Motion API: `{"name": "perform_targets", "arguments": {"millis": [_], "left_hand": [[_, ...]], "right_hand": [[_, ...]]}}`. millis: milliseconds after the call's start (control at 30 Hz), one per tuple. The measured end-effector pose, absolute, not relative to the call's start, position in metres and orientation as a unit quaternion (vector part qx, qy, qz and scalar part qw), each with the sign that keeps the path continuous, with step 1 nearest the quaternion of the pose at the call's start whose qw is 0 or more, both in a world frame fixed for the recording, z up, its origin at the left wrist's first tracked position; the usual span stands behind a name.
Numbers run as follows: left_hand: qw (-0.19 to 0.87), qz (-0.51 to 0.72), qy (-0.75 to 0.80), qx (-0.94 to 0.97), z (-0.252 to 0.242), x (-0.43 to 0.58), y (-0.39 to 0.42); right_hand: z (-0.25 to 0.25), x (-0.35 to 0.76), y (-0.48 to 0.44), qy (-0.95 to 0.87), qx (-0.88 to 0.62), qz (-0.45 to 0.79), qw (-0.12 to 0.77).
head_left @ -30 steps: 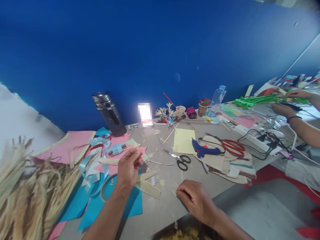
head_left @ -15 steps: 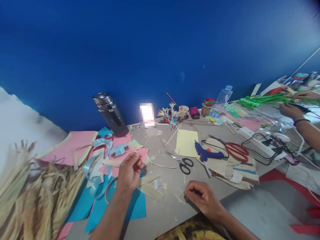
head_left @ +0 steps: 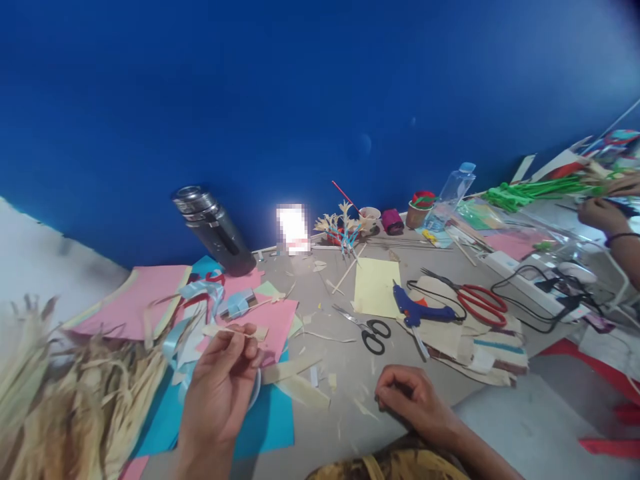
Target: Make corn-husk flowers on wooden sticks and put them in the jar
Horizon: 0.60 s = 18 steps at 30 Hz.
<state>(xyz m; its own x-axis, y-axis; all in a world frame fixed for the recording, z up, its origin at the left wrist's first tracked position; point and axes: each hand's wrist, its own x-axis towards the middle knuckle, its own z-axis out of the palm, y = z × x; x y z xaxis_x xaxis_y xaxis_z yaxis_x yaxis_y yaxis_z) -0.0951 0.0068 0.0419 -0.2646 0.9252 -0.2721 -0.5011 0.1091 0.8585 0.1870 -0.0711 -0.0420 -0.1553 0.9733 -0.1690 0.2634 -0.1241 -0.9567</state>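
My left hand point(head_left: 220, 390) is raised above the blue paper point(head_left: 270, 427), its fingers pinched on a thin pale straw strip point(head_left: 250, 331) that points to the right. My right hand point(head_left: 413, 400) rests near the table's front edge, fingers curled closed; what they hold, if anything, is hidden. Cut pale strips point(head_left: 300, 383) lie between the two hands. Black-handled scissors point(head_left: 367, 328) lie beyond my right hand.
A heap of dried straw point(head_left: 65, 393) fills the left. Pink paper point(head_left: 135, 303), light-blue ribbon point(head_left: 200, 293), a dark flask point(head_left: 213, 230), yellow paper point(head_left: 375, 287), a blue glue gun point(head_left: 417, 312), red scissors point(head_left: 477, 301) and a power strip point(head_left: 530, 283) lie about. Another person's hand point(head_left: 603, 217) works at far right.
My left hand has drawn back toward me and to the left with the strip. My right hand has barely shifted. The view has tipped slightly.
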Motion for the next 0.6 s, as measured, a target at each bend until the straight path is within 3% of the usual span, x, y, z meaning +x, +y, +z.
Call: {"name": "perform_targets", "arguments": {"millis": [200, 600], "left_hand": [[0.565, 0.629, 0.504, 0.177, 0.036, -0.101, 0.0], [0.62, 0.559, 0.505, 0.222, 0.031, -0.088, 0.008]], "right_hand": [[-0.029, 0.206, -0.071, -0.515, -0.516, 0.585, 0.356], [-0.006, 0.216, -0.073, -0.519, -0.521, 0.552, 0.394]]}}
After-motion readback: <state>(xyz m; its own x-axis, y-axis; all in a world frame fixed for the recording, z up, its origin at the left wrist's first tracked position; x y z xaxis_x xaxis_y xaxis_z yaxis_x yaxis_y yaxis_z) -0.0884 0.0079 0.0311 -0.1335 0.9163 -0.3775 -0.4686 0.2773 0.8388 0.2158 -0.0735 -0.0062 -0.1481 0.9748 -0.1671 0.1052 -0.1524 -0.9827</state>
